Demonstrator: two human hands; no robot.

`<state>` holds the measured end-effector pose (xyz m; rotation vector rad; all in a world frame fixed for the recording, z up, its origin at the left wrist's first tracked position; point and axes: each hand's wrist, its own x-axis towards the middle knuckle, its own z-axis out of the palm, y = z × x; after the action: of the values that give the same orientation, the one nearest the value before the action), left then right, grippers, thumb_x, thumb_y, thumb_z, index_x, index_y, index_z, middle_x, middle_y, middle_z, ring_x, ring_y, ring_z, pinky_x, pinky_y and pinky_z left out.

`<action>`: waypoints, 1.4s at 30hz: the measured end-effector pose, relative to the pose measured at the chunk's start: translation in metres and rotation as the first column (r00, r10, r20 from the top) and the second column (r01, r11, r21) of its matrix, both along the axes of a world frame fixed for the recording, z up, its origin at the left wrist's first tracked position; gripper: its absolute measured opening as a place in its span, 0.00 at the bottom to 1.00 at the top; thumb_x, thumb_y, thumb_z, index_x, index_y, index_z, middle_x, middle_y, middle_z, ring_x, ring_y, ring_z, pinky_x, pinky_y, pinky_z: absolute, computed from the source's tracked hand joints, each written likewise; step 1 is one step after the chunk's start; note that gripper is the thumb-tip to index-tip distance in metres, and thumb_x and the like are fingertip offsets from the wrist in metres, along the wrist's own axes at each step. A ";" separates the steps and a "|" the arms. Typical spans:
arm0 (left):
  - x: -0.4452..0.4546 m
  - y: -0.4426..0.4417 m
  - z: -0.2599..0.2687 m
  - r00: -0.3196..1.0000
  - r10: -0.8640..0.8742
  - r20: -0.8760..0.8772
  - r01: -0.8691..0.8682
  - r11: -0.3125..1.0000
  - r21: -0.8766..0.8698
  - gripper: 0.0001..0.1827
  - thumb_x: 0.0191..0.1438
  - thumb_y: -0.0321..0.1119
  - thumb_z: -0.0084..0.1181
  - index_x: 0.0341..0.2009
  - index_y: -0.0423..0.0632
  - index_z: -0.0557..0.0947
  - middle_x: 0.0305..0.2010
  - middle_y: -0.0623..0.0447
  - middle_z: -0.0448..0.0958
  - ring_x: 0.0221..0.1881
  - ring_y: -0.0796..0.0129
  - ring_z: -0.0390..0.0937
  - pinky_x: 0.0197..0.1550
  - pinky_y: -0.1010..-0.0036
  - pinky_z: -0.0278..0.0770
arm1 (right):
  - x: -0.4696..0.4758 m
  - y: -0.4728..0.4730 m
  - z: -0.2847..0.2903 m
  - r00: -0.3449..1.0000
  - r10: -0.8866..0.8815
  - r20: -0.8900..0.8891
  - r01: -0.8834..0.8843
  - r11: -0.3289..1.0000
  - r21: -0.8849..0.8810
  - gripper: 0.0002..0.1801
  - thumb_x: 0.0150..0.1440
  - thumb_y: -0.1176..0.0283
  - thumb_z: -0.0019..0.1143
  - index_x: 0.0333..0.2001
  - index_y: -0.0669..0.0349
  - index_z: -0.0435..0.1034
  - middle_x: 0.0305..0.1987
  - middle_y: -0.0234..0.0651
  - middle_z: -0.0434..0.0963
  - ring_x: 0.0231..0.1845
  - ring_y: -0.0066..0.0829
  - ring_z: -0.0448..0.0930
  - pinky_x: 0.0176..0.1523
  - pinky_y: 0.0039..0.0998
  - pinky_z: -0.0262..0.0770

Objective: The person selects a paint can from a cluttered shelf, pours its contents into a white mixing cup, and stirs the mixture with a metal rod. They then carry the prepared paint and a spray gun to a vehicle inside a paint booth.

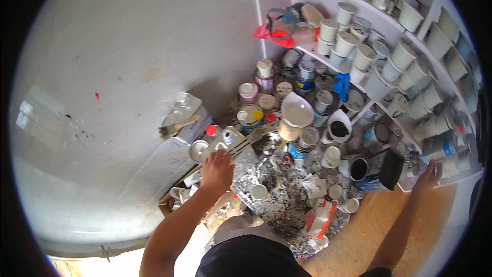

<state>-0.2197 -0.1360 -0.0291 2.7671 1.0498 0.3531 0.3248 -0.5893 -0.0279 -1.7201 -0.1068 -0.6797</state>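
My left hand [217, 171] curls over the near end of a rectangular metal can [237, 137]. The can's round spout stands uncapped beyond my fingers. Just left of it are a round metal tin [199, 150] and a red cap [211, 130]. At the far right, my right hand [428, 177] reaches to the front of the lowest shelf, near a blue-banded tin [438, 149] and white plastic cups [453, 167]. Whether its fingers touch or grip anything there cannot be made out. A white cup [258, 191] stands on the paint-crusted worktop [278, 204] between my arms.
A paintbrush [178, 127] lies across another metal can [192, 109] against the grey wall. Several paint tins and lidded tubs [265, 68] crowd the back. Shelves [399, 27] of stacked cups curve along the right. An orange-and-white box [321, 219] lies near the worktop's front edge.
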 end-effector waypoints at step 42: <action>-0.041 -0.075 -0.264 0.975 0.063 0.215 0.124 0.648 -0.752 0.35 0.50 0.51 0.64 0.60 0.50 0.74 0.62 0.45 0.70 0.66 0.47 0.61 0.67 0.51 0.54 | -0.405 0.291 -0.131 0.224 0.668 -0.710 -0.840 -0.237 -0.488 0.25 0.53 0.75 0.65 0.55 0.43 0.75 0.46 0.35 0.79 0.44 0.37 0.81 0.43 0.32 0.79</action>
<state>-0.2603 -0.2106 -0.2933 1.9157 0.8246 0.1476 -0.0802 -0.2981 -0.1589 -2.0924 -1.6188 0.7842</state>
